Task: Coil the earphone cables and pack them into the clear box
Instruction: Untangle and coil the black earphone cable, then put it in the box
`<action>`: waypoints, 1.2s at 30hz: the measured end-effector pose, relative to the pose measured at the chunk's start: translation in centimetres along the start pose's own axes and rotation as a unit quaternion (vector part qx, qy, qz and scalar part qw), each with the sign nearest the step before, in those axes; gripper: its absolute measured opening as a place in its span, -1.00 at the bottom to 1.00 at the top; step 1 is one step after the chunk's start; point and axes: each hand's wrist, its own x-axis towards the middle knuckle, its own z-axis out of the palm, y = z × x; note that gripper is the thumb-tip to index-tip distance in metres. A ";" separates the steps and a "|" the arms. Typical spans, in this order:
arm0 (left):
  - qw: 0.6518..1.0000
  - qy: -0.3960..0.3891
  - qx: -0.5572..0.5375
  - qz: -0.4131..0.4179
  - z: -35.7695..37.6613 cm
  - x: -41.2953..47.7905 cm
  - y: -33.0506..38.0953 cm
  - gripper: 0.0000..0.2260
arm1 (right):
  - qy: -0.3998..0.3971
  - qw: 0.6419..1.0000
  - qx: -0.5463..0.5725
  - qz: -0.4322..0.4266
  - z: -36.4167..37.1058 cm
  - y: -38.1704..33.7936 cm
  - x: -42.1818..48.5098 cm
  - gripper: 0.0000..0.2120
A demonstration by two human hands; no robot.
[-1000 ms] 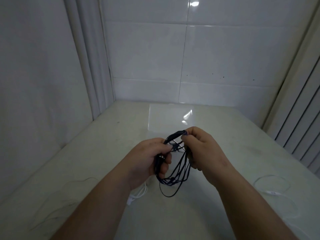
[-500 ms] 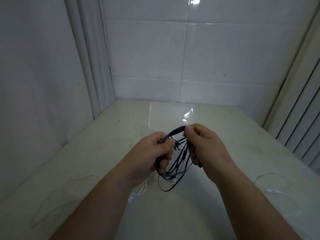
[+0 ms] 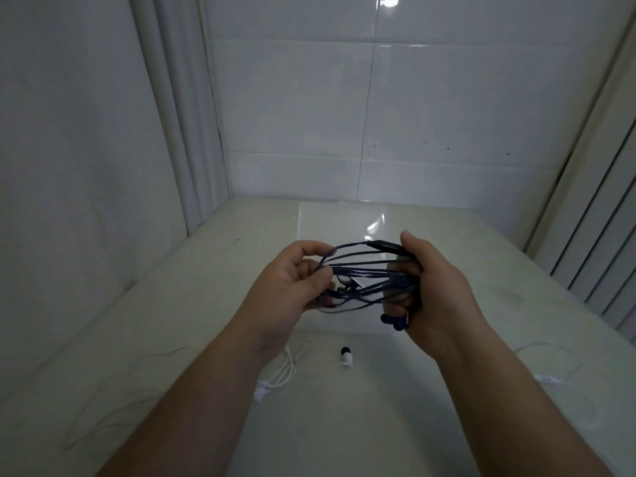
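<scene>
Both hands are raised above the middle of the desk (image 3: 179, 315) with a dark blue earphone cable (image 3: 364, 271) stretched between them in a bundle of long, roughly level loops; the left hand (image 3: 292, 280) curls its fingers round the left end of the loops, with the thumb lying over the strands; the right hand (image 3: 438, 287) grips the right end, fingers hooked through the loops, and the cable's dark inline remote (image 3: 383, 246) lies along the top strand, just beside its thumb; two dark blue earbuds (image 3: 395, 321) hang at the lower edge of the right hand, below its curled fingers. The clear box (image 3: 330, 222) lies on the desk beyond and beneath the hands, toward the far wall, a glare on its far right part; whether anything is inside it cannot be told. On the near desk, below the hands, lies a white earbud (image 3: 346, 357) with a dark tip; to its left a white cable (image 3: 287, 371) runs out from under the left wrist; another white cable (image 3: 550, 378) curves over the right side of the desk, well apart from the box; a thin pale cable (image 3: 120, 394) trails over the near left; a white tiled wall (image 3: 378, 115) closes off the far side.
</scene>
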 end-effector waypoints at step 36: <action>0.961 0.214 0.158 0.075 -1.2 0.3 0.4 -0.70 | -0.088 0.943 -0.315 -0.061 -1.7 0.4 0.4 -0.77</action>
